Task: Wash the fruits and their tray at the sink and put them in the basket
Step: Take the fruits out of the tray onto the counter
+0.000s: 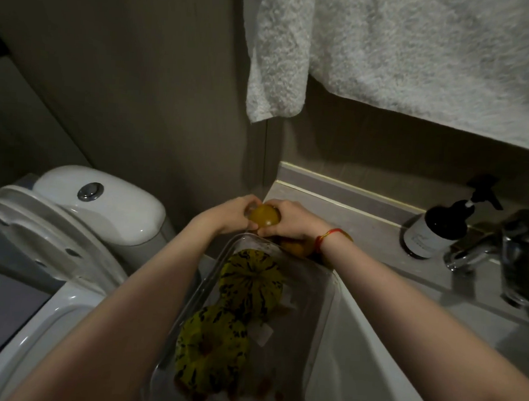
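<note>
Forearms: both bare, reaching forward over the clear glass rectangular tray (pixel 323 284); red cord bracelet (pixel 327 237) on the right wrist.
Tray: sits at the left edge of the white sink basin (pixel 371 355), beside the white toilet (pixel 79 220). Whether its left side overhangs, cannot tell.
Contents: two yellow-green striped round melons (pixel 249 283) touching each other, near one at (pixel 210 355); small reddish fruits (pixel 264 386) at the near end; an orange round fruit (pixel 296 248) at the far end, partly hidden by the right wrist.
Grip: left hand (pixel 225 213) and right hand (pixel 289 222) both curled round one yellow-orange round fruit (pixel 263 219), held above the tray's far end.
Tabletop: grey tabletop (pixel 364 219) carries a dark pump soap bottle (pixel 435 229); chrome tap (pixel 486 254) to the right.
Basket: not in view.
Stage (judged): fruit lifted, not yet under the tap.
Risks (judged): wet fruit could slip and fall toward the toilet side; a nudge from the forearms could tip the tray; melons may roll.
</note>
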`<state>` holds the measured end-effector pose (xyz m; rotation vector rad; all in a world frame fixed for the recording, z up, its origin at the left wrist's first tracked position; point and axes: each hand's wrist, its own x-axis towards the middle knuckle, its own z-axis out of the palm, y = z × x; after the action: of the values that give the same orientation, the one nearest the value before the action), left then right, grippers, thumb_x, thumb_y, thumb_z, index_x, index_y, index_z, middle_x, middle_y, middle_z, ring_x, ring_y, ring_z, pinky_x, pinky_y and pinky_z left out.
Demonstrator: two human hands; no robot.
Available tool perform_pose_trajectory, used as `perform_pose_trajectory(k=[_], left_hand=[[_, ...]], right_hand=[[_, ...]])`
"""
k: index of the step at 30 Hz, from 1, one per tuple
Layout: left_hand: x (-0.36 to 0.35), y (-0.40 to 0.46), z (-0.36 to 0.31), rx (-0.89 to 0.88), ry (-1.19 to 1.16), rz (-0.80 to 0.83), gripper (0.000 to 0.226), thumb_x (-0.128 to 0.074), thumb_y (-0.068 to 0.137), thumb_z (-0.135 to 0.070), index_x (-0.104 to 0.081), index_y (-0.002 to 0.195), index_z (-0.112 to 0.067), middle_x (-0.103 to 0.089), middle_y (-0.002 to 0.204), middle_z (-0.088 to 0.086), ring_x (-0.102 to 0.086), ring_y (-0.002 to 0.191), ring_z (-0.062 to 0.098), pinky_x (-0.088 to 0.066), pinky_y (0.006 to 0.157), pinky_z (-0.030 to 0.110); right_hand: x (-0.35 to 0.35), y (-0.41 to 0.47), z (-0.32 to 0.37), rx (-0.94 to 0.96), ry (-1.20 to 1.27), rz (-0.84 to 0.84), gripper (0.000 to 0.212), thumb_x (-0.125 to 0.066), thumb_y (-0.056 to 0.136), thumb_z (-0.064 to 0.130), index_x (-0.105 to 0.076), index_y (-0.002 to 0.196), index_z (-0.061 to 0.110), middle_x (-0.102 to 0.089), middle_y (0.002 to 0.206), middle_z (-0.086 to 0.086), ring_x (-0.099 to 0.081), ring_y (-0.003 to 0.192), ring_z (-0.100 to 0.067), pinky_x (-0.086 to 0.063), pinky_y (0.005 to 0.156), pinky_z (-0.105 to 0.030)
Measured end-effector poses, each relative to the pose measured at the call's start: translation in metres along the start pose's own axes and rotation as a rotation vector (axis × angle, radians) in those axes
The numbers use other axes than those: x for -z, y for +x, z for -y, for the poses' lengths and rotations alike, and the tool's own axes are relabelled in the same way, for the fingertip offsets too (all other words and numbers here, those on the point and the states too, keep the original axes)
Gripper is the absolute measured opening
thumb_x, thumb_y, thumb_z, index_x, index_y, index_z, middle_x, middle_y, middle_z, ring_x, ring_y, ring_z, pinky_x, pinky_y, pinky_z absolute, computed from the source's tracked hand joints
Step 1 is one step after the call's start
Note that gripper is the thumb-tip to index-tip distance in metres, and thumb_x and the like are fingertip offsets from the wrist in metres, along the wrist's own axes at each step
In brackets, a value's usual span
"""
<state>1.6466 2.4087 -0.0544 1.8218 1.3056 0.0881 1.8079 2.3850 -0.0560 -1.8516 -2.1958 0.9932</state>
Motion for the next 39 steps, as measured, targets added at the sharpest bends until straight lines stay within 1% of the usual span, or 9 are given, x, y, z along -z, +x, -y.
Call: perform_pose_trajectory(k=[8, 12, 15, 17, 23, 27, 30, 34, 39], left_hand=[[0.002, -0.014, -0.005, 0.014, -0.092, -0.051, 0.063, -0.067, 0.083, -0.016, -0.040, 0.140, -0.016, -0.050, 0.135, 0.011, -0.051, 0.118, 0.021, -0.042, 0.097, 0.028], [0.004, -0.055, -0.004, 0.007, -0.083, -0.261, 0.054, -0.071, 0.082, -0.025, -0.048, 0.130, -0.017, -0.056, 0.118, 0.007, -0.056, 0.101, 0.017, -0.042, 0.084, 0.024], [-0.003, -0.096, -0.004, 0.008, -0.075, -0.063, 0.064, -0.079, 0.071, -0.035, -0.047, 0.126, -0.022, -0.057, 0.107, -0.005, -0.056, 0.090, 0.005, -0.045, 0.076, 0.018], [-0.013, -0.112, -0.008, 0.004, 0.062, 0.005, 0.080, -0.084, 0.063, -0.036, -0.043, 0.131, -0.025, -0.056, 0.116, -0.007, -0.056, 0.102, 0.008, -0.045, 0.083, 0.019], [-0.039, -0.112, -0.023, -0.070, 0.350, -0.057, 0.105, -0.088, 0.055, -0.033, -0.032, 0.143, -0.023, -0.047, 0.138, 0.002, -0.044, 0.128, 0.021, -0.035, 0.106, 0.028], [-0.047, -0.112, -0.026, -0.005, 0.452, -0.012, 0.119, -0.089, 0.049, -0.039, -0.023, 0.147, -0.023, -0.040, 0.144, 0.006, -0.038, 0.132, 0.027, -0.031, 0.111, 0.040], [-0.046, -0.116, -0.031, -0.072, 0.391, -0.135, 0.107, -0.091, 0.044, -0.038, -0.041, 0.137, -0.025, -0.054, 0.132, -0.001, -0.051, 0.121, 0.019, -0.039, 0.101, 0.028], [-0.024, -0.121, -0.058, -0.147, 0.426, -0.188, 0.101, -0.092, 0.041, -0.038, -0.051, 0.132, -0.022, -0.063, 0.124, 0.000, -0.059, 0.113, 0.018, -0.044, 0.096, 0.026], [0.029, -0.077, -0.118, -0.239, 0.463, -0.302, 0.103, -0.092, 0.038, -0.039, -0.053, 0.130, -0.016, -0.062, 0.122, 0.004, -0.058, 0.111, 0.020, -0.042, 0.092, 0.024]], right_hand=[[0.012, -0.026, 0.016, 0.074, -0.161, -0.131, 0.070, -0.062, 0.082, 0.046, -0.033, 0.142, 0.025, -0.046, 0.141, -0.008, -0.044, 0.127, -0.028, -0.036, 0.105, -0.039], [0.012, -0.071, 0.023, 0.159, 0.153, -0.267, 0.060, -0.066, 0.082, 0.029, -0.040, 0.135, 0.024, -0.047, 0.136, -0.004, -0.044, 0.123, -0.020, -0.038, 0.103, -0.032], [-0.009, -0.105, 0.022, 0.177, 0.191, -0.112, 0.068, -0.072, 0.077, 0.027, -0.039, 0.136, 0.022, -0.049, 0.131, -0.001, -0.050, 0.118, -0.015, -0.042, 0.094, -0.023], [-0.029, -0.114, 0.020, 0.205, 0.110, -0.056, 0.079, -0.075, 0.074, 0.029, -0.034, 0.141, 0.021, -0.045, 0.137, -0.003, -0.048, 0.123, -0.018, -0.041, 0.100, -0.028], [-0.070, -0.110, 0.017, 0.148, 0.084, -0.093, 0.111, -0.080, 0.067, 0.039, -0.007, 0.150, 0.021, -0.031, 0.148, -0.014, -0.038, 0.133, -0.027, -0.031, 0.108, -0.029], [-0.080, -0.109, 0.012, 0.071, 0.233, -0.125, 0.083, -0.065, 0.084, 0.035, -0.010, 0.146, 0.032, -0.033, 0.147, -0.014, -0.037, 0.133, -0.028, -0.022, 0.105, -0.019], [-0.079, -0.110, 0.011, 0.068, 0.307, -0.095, 0.095, -0.074, 0.066, 0.040, -0.021, 0.144, 0.027, -0.048, 0.133, -0.009, -0.050, 0.118, -0.025, -0.040, 0.095, -0.028], [-0.051, -0.117, 0.019, 0.058, 0.264, -0.207, 0.099, -0.071, 0.052, 0.054, -0.030, 0.137, 0.027, -0.051, 0.125, 0.002, -0.050, 0.117, -0.013, -0.040, 0.099, -0.028], [0.031, -0.106, 0.013, 0.097, 0.369, -0.485, 0.108, -0.088, 0.045, 0.043, -0.033, 0.135, 0.023, -0.050, 0.111, 0.014, -0.048, 0.105, -0.005, -0.036, 0.083, -0.009]])
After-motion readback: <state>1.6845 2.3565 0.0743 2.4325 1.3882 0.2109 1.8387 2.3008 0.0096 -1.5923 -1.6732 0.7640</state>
